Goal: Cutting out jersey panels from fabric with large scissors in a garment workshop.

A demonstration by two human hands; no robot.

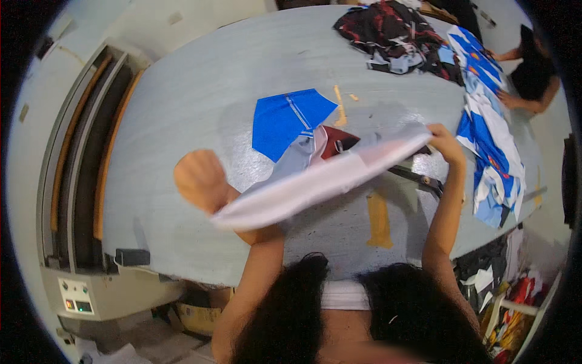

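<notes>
The right hand grasps one end of a pale, whitish piece of cloth, its fingers bent around the edge. The cloth stretches between the hands, raised over the counter and blurred, and its other end crosses in front of the left wrist. The left hand is up beyond that end, fingers seemingly curled in (it is too smeared to tell whether it is clenched on anything or has released).

Ahead of the cloth and between the hands, a bright blue panel with a pale stripe lies flat, nearer the left hand. Just to its right, a grey piece and a dark red piece show partly from behind the cloth. A dark tool lies just below the right hand, and a tan strip of tape is stuck nearer the body. Farther ahead of the right hand sits a heap of black and red fabric. To the right of that hand, blue and white fabric runs along the counter's edge, with a co-worker's hand on it.
</notes>
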